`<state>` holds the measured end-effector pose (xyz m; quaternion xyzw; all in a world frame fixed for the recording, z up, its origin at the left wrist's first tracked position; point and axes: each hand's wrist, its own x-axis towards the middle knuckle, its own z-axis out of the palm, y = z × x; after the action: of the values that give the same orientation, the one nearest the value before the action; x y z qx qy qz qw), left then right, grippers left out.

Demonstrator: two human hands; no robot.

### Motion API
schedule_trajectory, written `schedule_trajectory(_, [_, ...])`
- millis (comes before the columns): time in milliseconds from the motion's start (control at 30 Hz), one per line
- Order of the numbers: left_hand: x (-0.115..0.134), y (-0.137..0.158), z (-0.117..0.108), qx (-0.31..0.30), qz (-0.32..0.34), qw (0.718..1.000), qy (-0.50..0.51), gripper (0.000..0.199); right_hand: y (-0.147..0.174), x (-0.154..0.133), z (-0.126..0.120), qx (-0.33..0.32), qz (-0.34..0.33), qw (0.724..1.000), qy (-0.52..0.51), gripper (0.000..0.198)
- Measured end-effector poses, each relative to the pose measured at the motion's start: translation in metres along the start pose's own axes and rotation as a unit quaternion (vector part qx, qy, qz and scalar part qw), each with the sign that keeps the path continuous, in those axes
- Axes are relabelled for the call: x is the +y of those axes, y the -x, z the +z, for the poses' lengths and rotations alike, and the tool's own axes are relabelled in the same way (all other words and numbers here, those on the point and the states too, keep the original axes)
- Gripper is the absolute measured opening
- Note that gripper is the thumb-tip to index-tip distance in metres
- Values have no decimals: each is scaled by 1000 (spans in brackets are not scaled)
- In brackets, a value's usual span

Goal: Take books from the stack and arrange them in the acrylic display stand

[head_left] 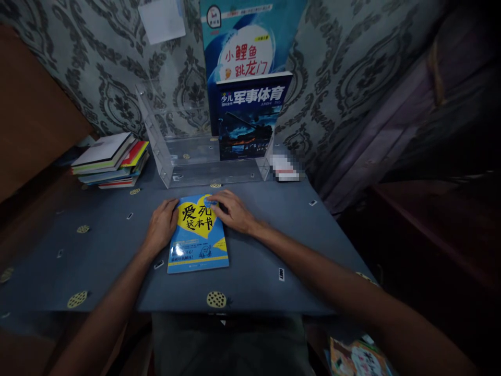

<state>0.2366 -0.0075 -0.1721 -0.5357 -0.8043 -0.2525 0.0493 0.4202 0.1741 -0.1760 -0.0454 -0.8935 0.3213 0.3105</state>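
The left hand is touching the blue paperback at its left edge, the right hand at upper right. Whether either grip is pinching, I cannot tell.

Dim light; patterned wall; cloth-covered table.

1 heart-cvr bk, 2 upright bks, 1 stand.

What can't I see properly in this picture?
In the head view:
Blue-and-yellow book: top-right corner, covered by the right hand.
Teal book: top cut off by the picture edge; lower cover mostly behind the dark-blue book.
Pixelated item: too blurred to name.
Colourful book: cut off by the bottom edge.
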Motion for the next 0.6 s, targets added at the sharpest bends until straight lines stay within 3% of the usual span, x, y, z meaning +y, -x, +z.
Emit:
schedule_trajectory(67, [0, 0, 0, -2, 0, 1000, 2, 46, -4, -6, 5, -48, -25, 998, 12, 33])
schedule_trajectory(167, [-1, 0, 0, 0, 2, 1000, 7, 47, -8, -9, 13, -99, -9, 994, 40, 35])
schedule_trajectory(400, [0, 1, -1, -16, -4, 1000, 4, 47, 0, 5, 11, -78, 77, 991, 78, 37])
schedule_trajectory(600, [1, 1, -1, -9, -8, 1000, 6, 50, 20, 2, -5, -129, 46, 989, 62, 46])
